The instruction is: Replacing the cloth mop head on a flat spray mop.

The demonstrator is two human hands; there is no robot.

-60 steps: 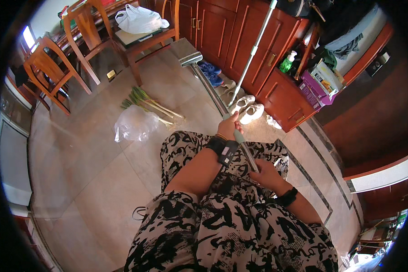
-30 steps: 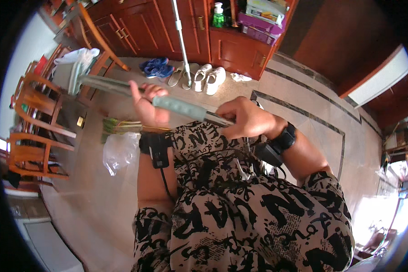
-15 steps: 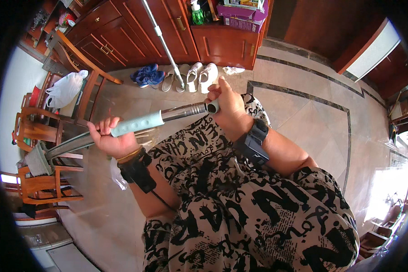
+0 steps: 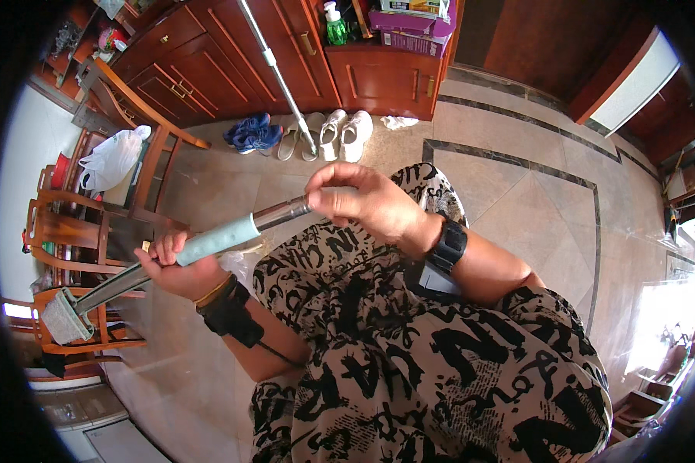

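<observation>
Your left hand point(image 4: 184, 266) is wrapped around the mop point(image 4: 220, 240), slanting in front of you; your right hand point(image 4: 367, 202) pinches its metal end point(image 4: 295, 209). Its head point(image 4: 67, 319) hides part of a wooden chair point(image 4: 120, 345). Shoes point(image 4: 252, 133) and another pole point(image 4: 274, 65) are by the red cupboard point(image 4: 212, 68).

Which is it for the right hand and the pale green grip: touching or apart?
Apart: the head view shows bare metal tube between the right hand and the pale green grip.
</observation>
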